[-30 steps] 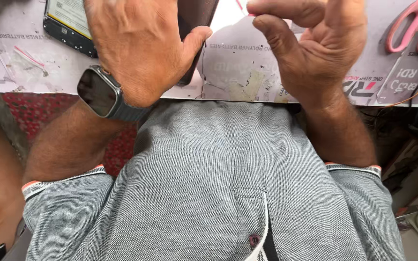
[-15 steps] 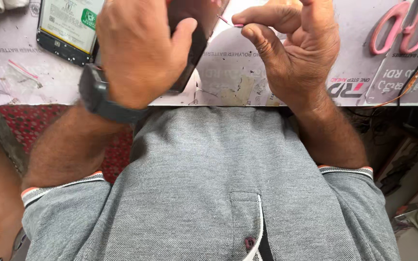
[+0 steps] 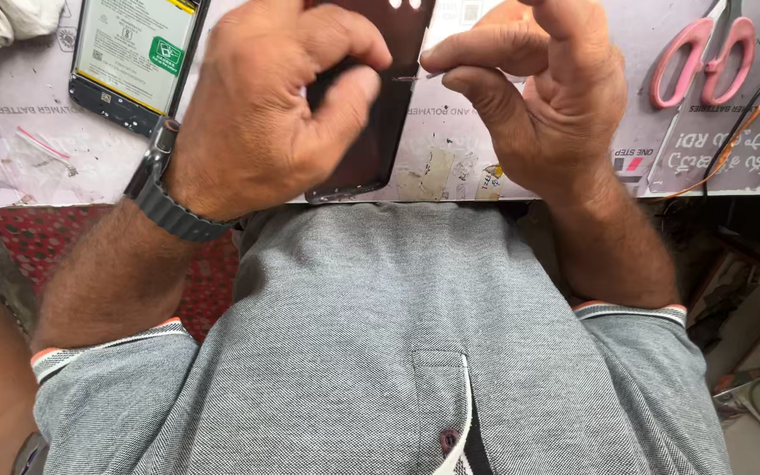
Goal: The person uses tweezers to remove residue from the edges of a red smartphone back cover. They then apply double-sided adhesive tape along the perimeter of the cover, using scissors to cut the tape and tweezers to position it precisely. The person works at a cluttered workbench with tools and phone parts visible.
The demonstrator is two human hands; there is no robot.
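Note:
My left hand (image 3: 261,110) grips a dark maroon phone back cover (image 3: 389,97), held upright over the table edge, thumb pressed on its face. My right hand (image 3: 534,97) pinches a thin metal pin (image 3: 411,78) between thumb and forefinger, its tip touching the cover's right edge. A dark watch (image 3: 164,189) is on my left wrist. An opened phone with its battery showing (image 3: 134,53) lies on the table at the upper left, apart from both hands.
Pink-handled scissors (image 3: 701,57) lie at the upper right of the paper-covered table (image 3: 450,167). An orange flat cable (image 3: 741,141) runs along the right side. A white cloth (image 3: 6,22) sits at the top left. My grey shirt fills the lower view.
The view has tilted so the table sits lower. My left hand has turned the cover more upright, and my right hand has brought the pin to the cover's edge.

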